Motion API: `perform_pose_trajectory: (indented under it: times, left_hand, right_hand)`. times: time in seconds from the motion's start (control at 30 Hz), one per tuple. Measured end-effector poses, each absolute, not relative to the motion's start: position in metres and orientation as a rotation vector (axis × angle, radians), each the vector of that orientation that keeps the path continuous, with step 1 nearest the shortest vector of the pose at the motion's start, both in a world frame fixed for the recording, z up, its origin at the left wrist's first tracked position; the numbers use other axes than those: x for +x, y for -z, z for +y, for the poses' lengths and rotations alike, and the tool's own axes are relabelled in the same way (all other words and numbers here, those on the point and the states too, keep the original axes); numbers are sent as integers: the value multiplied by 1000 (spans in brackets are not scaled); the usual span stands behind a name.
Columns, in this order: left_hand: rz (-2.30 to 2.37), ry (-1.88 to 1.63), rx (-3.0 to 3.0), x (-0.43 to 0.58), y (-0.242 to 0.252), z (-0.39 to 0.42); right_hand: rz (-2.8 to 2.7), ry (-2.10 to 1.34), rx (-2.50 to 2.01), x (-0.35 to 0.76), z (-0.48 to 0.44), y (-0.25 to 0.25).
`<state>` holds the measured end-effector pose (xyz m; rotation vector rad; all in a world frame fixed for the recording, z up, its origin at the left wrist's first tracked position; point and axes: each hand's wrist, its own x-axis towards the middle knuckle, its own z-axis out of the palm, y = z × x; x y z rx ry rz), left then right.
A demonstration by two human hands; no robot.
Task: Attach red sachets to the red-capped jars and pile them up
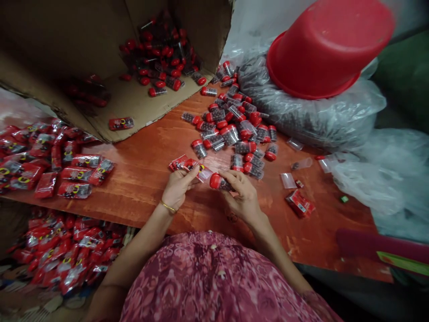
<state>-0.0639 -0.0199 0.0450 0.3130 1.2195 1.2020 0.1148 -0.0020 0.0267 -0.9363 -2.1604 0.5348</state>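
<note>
My left hand [177, 187] is closed on red printed plastic sleeves [181, 163], thumb on top, with a clear end pointing right. In my right hand [243, 192] is a small clear bottle with a red cap [216, 180], dark beads inside and its cap toward the left. The cap is close to the clear sleeve end; whether they touch I cannot tell. Just beyond my hands lies a heap of similar red-capped bottles [231, 134]. Packed red pouches [75, 189] lie on the table to the left.
An open cardboard box [161, 109] holds more bottles at the back left. A red bucket [318, 53] rests on a filled plastic bag [301, 116] at the back right. Red packets [300, 203] and clear scraps lie on the right. More pouches [70, 255] sit below the table's left edge.
</note>
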Motion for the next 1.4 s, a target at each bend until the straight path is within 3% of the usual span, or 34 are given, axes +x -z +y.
perform_pose_trajectory:
  times: [0.7,0.97,1.23,1.4]
  left_hand:
    - [1284,-1267,683,-58,-39,-23]
    - [1198,-1278,517,-39,-39,-24]
    - [1145,-1432,395,-48,-40,-18]
    - [1040,-1398,344,-45,-35,-17]
  right_hand:
    - [-2161,-575,-1065,109,-9,-25]
    - [-2025,-588,-1097,95,-7,-28]
    - [-1556,-1273,-1167,89,-4,-32]
    - [-1462,-1352,-1144,90,-4,-35]
